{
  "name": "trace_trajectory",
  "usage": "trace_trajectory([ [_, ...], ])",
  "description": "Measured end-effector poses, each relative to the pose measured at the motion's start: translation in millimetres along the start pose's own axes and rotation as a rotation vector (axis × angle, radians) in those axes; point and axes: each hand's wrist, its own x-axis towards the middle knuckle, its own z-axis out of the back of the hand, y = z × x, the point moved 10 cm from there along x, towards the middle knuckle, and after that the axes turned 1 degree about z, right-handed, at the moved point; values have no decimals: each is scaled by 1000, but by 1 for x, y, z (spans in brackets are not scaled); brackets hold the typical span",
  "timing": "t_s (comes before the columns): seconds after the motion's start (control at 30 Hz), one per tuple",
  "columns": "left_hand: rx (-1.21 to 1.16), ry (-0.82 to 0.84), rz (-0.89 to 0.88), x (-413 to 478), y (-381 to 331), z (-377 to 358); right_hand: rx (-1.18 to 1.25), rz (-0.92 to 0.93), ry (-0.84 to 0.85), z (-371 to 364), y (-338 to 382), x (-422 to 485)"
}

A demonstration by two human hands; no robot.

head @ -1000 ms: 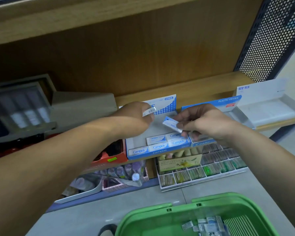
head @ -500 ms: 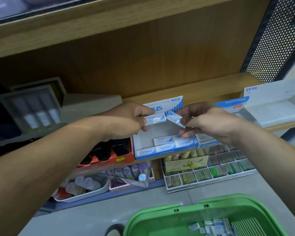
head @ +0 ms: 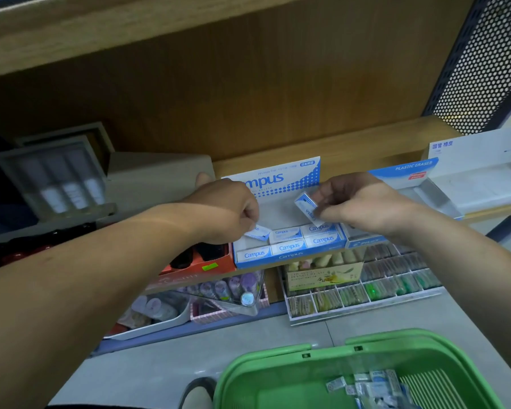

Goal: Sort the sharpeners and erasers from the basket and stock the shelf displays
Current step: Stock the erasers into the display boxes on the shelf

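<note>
Lower now, my left hand [head: 227, 214] pinches an eraser [head: 258, 232] into the Campus box [head: 281, 257]; I'd seat it flat. Right hand [head: 357, 202] pinches a spare eraser [head: 306, 206].

The erasers [head: 288, 247] are white with blue print, in a blue-and-white dotted display box [head: 281, 178]. The basket [head: 248, 376] is green, the shelf [head: 337, 143] brown woodgrain.

1 head-worn view, facing forward and down, near shelf [head: 363, 150]

"Campus" on eraser display box [head: 278, 184]
</note>
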Motion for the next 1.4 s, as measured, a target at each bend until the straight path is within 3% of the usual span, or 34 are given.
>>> trace_trajectory([
  [0.4, 33, 74, -2, -2, 0, -18, -3, -31, -15, -2, -8, 2],
  [0.5, 28, -52, 1, -2, -5, -1, 80, -35, -24, 0, -4, 0],
  [0.57, -179, -175, -11, -3, -18, 16, 189, -26, -10, -1, 0, -2],
  [0.67, -666, -64, -26, -8, -46, 9, 358, -101, 71, -10, -3, -6],
  [0.73, -745, 1, -36, -8, -56, 1, 435, -164, 84, -10, -8, -8],
  [0.9, -981, -25, -7, -1, -56, -8, 590, -190, 104, -10, -9, -11],
  [0.97, -1050, -64, 50, 4, -52, -12, 397, -182, 89, -5, -12, -11],
  [1.1, -805, -134, 173, 18, -32, -17, -47, -70, -113, 30, -14, -9],
  [1.23, -779, -92, 236, 30, -28, -34, -226, 17, -60, 33, -18, -16],
  [1.4, -826, -68, 249, 38, -35, -42, -464, -6, -5, 35, -28, -22],
])
